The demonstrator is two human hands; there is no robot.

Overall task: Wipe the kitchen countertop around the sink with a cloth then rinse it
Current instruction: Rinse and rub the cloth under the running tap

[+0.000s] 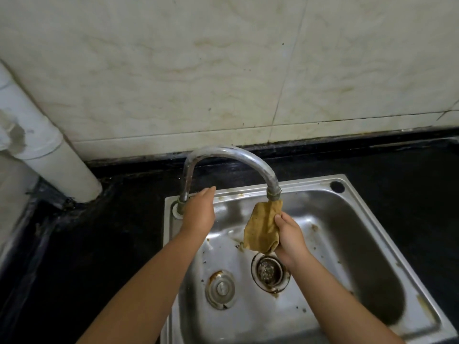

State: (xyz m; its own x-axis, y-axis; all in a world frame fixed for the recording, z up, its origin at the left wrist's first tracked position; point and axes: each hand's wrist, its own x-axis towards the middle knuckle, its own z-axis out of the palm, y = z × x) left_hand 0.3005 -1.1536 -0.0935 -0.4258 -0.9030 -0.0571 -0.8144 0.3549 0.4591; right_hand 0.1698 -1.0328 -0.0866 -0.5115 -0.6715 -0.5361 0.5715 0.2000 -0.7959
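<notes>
Cloth (262, 227), yellow-brown & crumpled, hangs right under the faucet (231, 160) spout, its top edge touching the spout tip, over the sink (372, 234) basin. Right hand (289, 238) holds it from the right side: grip pinching cloth, thumb on front, fingers wrapped behind. Bottom of cloth dangles just above the drain strainer (269, 270). Can't tell if water is running.

Left hand (198, 212) is at the faucet base, near the back-left corner of the sink; grip spread, fingers straight & together, pointing up-right toward the rear rim. Palm side hidden, so can't tell whether it touches a handle or the pipe.

Faucet is a chrome gooseneck, arching from left base over to the right. Sink is stainless, stained w/ rusty spots; a round metal plug (220, 289) lies on the basin floor just left of the strainer. An open hole (337, 185) sits in the back-right corner of the rim.

Bench (409, 184) is black & glossy, wrapping round the sink on left, back & right. Behind it, a pale marbled tile wall (223, 70) w/ grimy joint at the bottom. White pipe (57, 155) runs diagonally down into the back-left corner.
</notes>
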